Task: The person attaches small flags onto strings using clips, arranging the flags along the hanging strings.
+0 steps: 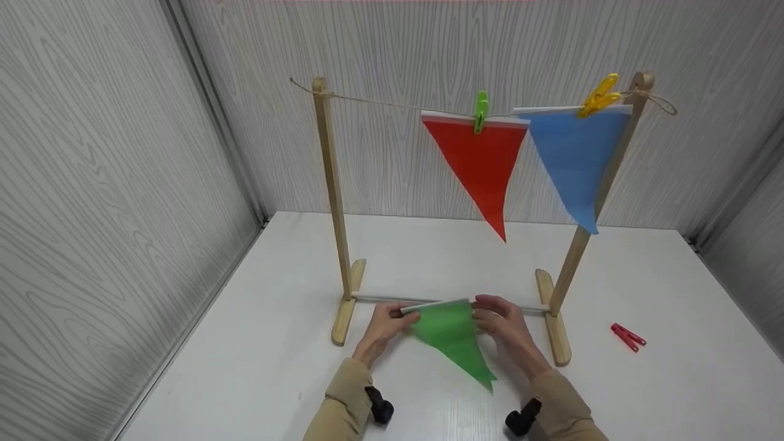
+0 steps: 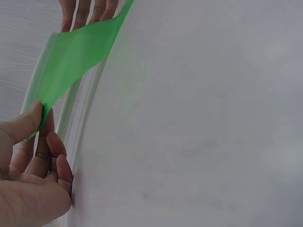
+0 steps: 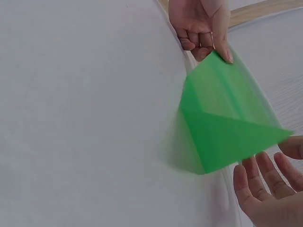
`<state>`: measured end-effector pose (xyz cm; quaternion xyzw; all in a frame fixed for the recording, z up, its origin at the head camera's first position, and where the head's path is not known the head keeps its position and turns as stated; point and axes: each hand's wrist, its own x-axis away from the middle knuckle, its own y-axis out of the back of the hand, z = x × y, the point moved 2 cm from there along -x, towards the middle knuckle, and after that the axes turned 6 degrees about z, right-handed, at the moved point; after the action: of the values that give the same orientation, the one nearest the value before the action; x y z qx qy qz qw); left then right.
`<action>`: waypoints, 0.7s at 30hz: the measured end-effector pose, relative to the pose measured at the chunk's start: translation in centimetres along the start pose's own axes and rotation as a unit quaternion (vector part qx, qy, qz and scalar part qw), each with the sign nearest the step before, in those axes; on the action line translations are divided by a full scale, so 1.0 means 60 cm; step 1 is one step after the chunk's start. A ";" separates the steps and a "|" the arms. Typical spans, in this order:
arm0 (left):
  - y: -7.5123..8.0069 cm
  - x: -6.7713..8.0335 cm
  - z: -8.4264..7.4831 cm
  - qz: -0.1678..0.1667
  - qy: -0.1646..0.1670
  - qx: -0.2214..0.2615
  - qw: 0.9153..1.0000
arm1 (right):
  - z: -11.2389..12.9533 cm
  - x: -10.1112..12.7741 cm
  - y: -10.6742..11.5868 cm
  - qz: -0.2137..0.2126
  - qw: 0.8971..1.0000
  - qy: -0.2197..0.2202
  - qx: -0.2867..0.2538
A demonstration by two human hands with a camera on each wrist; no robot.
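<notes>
My left hand (image 1: 387,323) pinches the left corner of a green pennant flag (image 1: 450,327) between thumb and fingers. In the left wrist view, the thumb (image 2: 33,120) lies on top of the cloth. A white strip runs along the flag's top edge, and its point hangs down toward me. At the right corner is my right hand (image 1: 503,321), its fingers (image 3: 270,177) loosely extended close by the flag's edge. Above, a red pennant (image 1: 484,156) hangs from a string by a green clothespin (image 1: 481,112). A blue pennant (image 1: 572,156) hangs beside it under a yellow clothespin (image 1: 599,98).
A wooden stand holds the string (image 1: 380,103) between a left post (image 1: 332,184) and a right post (image 1: 576,263). Its lower crossbar (image 1: 380,298) runs behind my hands. A red clothespin (image 1: 628,337) lies on the white table (image 1: 257,343), right of the stand.
</notes>
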<state>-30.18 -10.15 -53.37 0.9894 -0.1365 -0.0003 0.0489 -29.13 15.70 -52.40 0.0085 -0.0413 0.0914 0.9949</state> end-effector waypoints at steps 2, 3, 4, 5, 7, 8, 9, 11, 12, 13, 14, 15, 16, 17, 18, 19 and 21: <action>0.000 0.000 0.000 -0.001 0.003 0.008 1.000 | 0.004 0.006 0.007 -0.002 1.000 0.004 -0.002; 0.000 0.000 0.000 -0.002 0.005 0.010 1.000 | 0.007 0.009 0.010 -0.004 1.000 0.004 -0.005; 0.000 0.001 0.000 -0.003 0.007 0.015 1.000 | 0.009 0.012 0.014 -0.005 1.000 0.005 -0.011; 0.000 0.001 0.001 -0.003 0.011 0.020 1.000 | 0.011 0.016 0.017 -0.009 1.000 0.005 -0.022; 0.000 0.002 0.002 -0.005 0.016 0.024 1.000 | 0.015 0.023 0.025 -0.018 0.999 0.008 -0.039; -0.001 0.003 0.003 -0.006 0.017 0.026 1.000 | 0.016 0.026 0.028 -0.024 0.999 0.009 -0.045; -0.001 0.003 0.004 -0.008 0.020 0.030 0.999 | 0.018 0.030 0.033 -0.030 0.998 0.010 -0.049; -0.002 0.004 0.005 -0.009 0.023 0.035 0.999 | 0.020 0.038 0.043 -0.041 0.998 0.013 -0.056; -0.002 0.005 0.005 -0.010 0.023 0.033 0.999 | 0.020 0.041 0.049 -0.046 0.997 0.013 -0.057; -0.002 0.005 0.005 -0.011 0.023 0.034 0.999 | 0.021 0.045 0.055 -0.050 0.997 0.012 -0.059; -0.003 0.005 0.006 -0.012 0.024 0.037 0.999 | 0.021 0.049 0.061 -0.055 0.996 0.013 -0.065; -0.003 0.005 0.006 -0.014 0.026 0.038 0.999 | 0.020 0.053 0.067 -0.058 0.996 0.013 -0.072; -0.002 0.006 0.005 -0.015 0.025 0.037 0.999 | 0.020 0.056 0.074 -0.061 0.995 0.015 -0.080; -0.002 0.006 0.005 -0.015 0.025 0.036 0.999 | 0.020 0.060 0.080 -0.065 0.994 0.017 -0.090; -0.002 0.006 0.004 -0.016 0.024 0.036 0.999 | 0.020 0.063 0.086 -0.070 0.992 0.020 -0.101; -0.001 0.006 0.004 -0.018 0.025 0.039 0.999 | 0.020 0.067 0.092 -0.073 0.991 0.023 -0.112; 0.000 0.006 0.003 -0.019 0.024 0.038 0.999 | 0.021 0.073 0.104 -0.083 0.988 0.032 -0.130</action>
<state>-29.81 -10.23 -53.53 0.9927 -0.1165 0.0274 0.0142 -26.08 22.58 -50.73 -0.1206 -0.0205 0.0028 0.9925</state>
